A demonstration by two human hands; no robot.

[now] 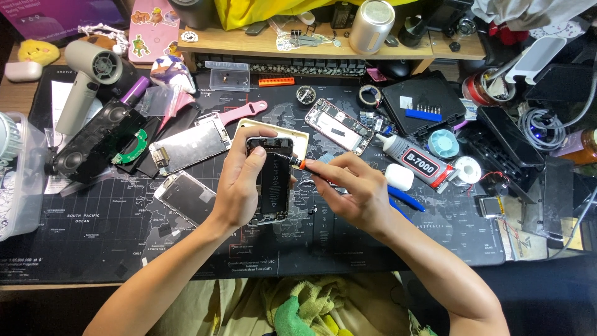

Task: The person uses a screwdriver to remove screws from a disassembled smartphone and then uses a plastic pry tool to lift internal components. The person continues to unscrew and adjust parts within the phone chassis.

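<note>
My left hand (pixel 239 180) grips an opened phone body (pixel 272 180) by its left edge, holding it upright over the black map mat (pixel 93 230); the black battery and inner parts show. In my right hand (pixel 351 190) is a small screwdriver (pixel 297 163) with an orange collar, its tip touching the phone's upper right inside. Behind the phone lies a pale gold back cover (pixel 298 138).
Two detached phone screens (pixel 189 148) (pixel 185 197) lie left of my hands, another phone chassis (pixel 339 126) behind. A glue tube (pixel 415 160), white case (pixel 398 177), black bit case (pixel 423 102), speaker (pixel 93 140) and handheld fan (pixel 84 84) crowd the mat. A wooden shelf (pixel 249 42) runs along the back.
</note>
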